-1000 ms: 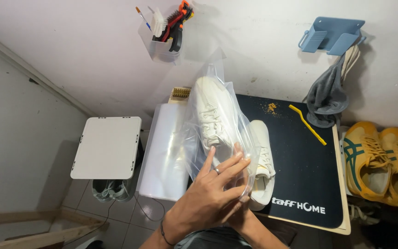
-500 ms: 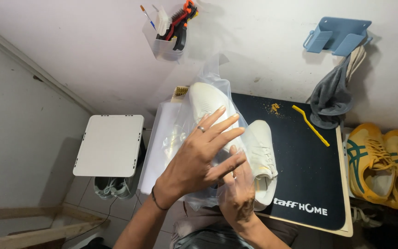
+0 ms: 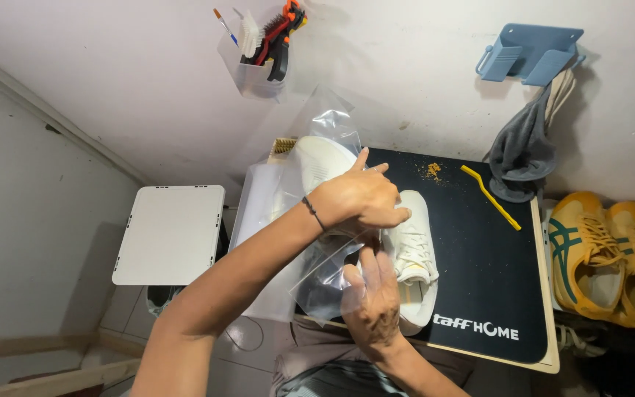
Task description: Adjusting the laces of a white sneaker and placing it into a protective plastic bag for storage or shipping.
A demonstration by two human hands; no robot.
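Note:
A white sneaker (image 3: 319, 163) lies sole-up inside a clear plastic bag (image 3: 326, 283) at the left edge of a black mat (image 3: 479, 279). My left hand (image 3: 358, 198) curls over the bagged sneaker and presses it down; a thin dark band circles that wrist. Just below, my right hand (image 3: 372, 301) pinches the loose open end of the bag with its fingertips. Beside my hands, a second white sneaker (image 3: 414, 254) rests on the mat, laces up and outside the bag.
A stack of clear bags (image 3: 262, 213) lies left of the mat, with a white stool top (image 3: 170, 231) further left. On the mat are a yellow toothbrush (image 3: 490, 197) and crumbs. A grey cloth (image 3: 523, 158), a blue holder (image 3: 531, 51) and a brush cup (image 3: 259, 59) hang on the wall. Yellow sneakers (image 3: 604, 257) sit to the right.
My left hand slid up and to the right over the bagged sneaker and curled onto it. My right hand came out from under it and took the bag's loose end.

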